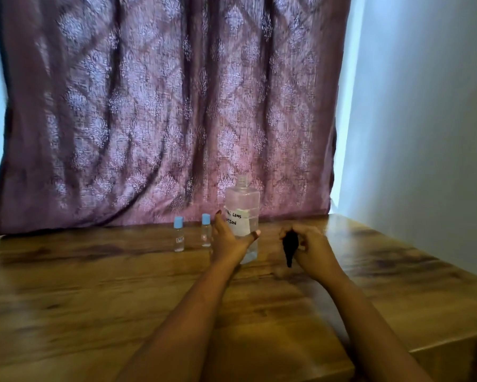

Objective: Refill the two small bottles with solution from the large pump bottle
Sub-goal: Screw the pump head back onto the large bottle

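A large clear bottle (244, 205) with a white handwritten label stands on the wooden table (121, 293); its threaded neck is bare, with no pump on it. My left hand (227, 241) wraps around its lower part. To the right of the bottle, my right hand (307, 248) holds a black pump head (289, 246), its narrow end pointing down just above the table. Two small clear bottles with light blue caps stand upright to the left: one (179, 235) farther left, the other (205, 231) close to my left hand.
A patterned purple curtain (163, 106) hangs behind the table's far edge. A pale wall (424, 133) runs along the right side, and the table's right edge (452, 346) drops off near my right forearm.
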A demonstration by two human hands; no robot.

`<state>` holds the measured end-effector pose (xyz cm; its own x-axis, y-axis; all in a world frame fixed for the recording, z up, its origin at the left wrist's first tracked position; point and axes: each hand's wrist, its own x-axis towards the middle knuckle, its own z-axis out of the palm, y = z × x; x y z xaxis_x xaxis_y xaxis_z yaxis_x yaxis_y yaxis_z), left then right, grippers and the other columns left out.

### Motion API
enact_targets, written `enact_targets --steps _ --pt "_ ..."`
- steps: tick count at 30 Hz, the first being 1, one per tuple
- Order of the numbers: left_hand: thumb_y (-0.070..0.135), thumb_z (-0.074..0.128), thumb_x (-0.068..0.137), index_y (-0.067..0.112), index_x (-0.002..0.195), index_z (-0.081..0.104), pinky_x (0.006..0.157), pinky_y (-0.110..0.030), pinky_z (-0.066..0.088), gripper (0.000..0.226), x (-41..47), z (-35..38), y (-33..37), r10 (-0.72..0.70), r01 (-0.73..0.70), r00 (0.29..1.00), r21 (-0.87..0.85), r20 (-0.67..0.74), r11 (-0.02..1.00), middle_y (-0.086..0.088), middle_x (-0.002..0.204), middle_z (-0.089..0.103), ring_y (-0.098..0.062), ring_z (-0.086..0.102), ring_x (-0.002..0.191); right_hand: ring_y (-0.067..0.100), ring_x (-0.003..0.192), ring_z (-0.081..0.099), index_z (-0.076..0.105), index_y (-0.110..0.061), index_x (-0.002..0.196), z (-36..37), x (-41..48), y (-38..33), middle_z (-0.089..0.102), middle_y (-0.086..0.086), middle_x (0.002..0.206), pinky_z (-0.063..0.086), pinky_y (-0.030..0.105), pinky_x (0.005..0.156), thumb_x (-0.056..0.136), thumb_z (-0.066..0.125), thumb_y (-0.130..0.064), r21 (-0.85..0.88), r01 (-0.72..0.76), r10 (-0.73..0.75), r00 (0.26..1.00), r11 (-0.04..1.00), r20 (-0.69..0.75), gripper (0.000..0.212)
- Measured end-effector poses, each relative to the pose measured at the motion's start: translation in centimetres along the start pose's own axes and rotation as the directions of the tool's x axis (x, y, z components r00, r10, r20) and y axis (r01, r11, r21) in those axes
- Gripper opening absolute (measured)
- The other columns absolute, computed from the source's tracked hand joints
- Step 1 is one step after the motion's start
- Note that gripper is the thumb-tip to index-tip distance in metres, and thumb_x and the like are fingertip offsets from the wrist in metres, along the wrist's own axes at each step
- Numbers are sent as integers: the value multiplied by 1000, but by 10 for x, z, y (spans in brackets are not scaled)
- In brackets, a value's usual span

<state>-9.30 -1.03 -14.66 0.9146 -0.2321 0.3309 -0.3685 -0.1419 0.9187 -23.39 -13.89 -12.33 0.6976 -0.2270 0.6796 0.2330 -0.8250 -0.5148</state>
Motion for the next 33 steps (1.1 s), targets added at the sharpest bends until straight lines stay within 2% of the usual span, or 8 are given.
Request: enact_targets --steps 4,8,10,13,18,22,27,33 --pt "51 85 47 49 137 9 91 -56 52 118 12 -1 -6 30 -29 1000 -111 9 993 -8 145 39 -33 46 126 -13 79 57 54 -22 89 -5 16 -14 61 -8 87 48 9 66 68 68 15 316 -37 106 973 948 -207 45" --pt "52 86 40 43 135 18 92 -51 53 117 14 -1 -12 28 -21 998 -112 64 994 -5 138 45 -30 50 122 1 80 59 52 -6 113 -9 38 -25 62 11 105 46 5 66 74 71 2 513 11 228 888 858 -400 44" --pt "48 87 41 34 133 27 91 -47 53 111 14 -1 -13 26 -21 997 -72 67 997 -1 129 50 -25 53 116 6 89 59 45 -6 128 -16 52 -37 59 9 116 47 6 73 83 65 -8 517 23 240 868 855 -434 49" --pt "53 87 36 33 124 35 87 -50 55 104 17 -1 -19 15 -12 998 -65 54 998 0 122 54 -24 57 110 20 107 57 41 -10 130 -31 73 -57 57 5 116 51 31 89 89 59 -17 469 96 162 863 878 -479 45" --pt "51 84 35 28 125 36 84 -49 57 105 16 -5 -21 29 -27 998 -53 51 998 -1 120 55 -24 59 108 15 104 55 41 -7 129 -52 104 -93 57 5 115 43 5 76 92 55 -15 344 183 56 812 921 -581 40" --pt "47 85 40 23 126 36 83 -50 56 102 6 -8 -11 76 -74 996 -39 48 996 -3 118 57 -24 60 105 18 108 55 40 -7 129 -60 123 -119 57 9 123 44 19 88 93 52 -13 334 214 38 790 918 -612 39" --pt "35 86 45 27 123 35 84 -48 56 94 0 -7 -8 103 -103 994 -5 45 995 1 115 54 -22 55 107 10 101 50 35 -9 132 -66 133 -138 55 4 122 41 5 72 95 48 -13 368 209 47 814 906 -579 40" --pt "45 82 40 28 119 40 86 -48 55 92 1 -4 -11 145 -145 989 7 33 989 3 113 58 -20 58 105 12 104 48 34 -10 132 -65 131 -139 51 1 119 41 24 86 95 46 -11 361 179 45 844 915 -534 39"
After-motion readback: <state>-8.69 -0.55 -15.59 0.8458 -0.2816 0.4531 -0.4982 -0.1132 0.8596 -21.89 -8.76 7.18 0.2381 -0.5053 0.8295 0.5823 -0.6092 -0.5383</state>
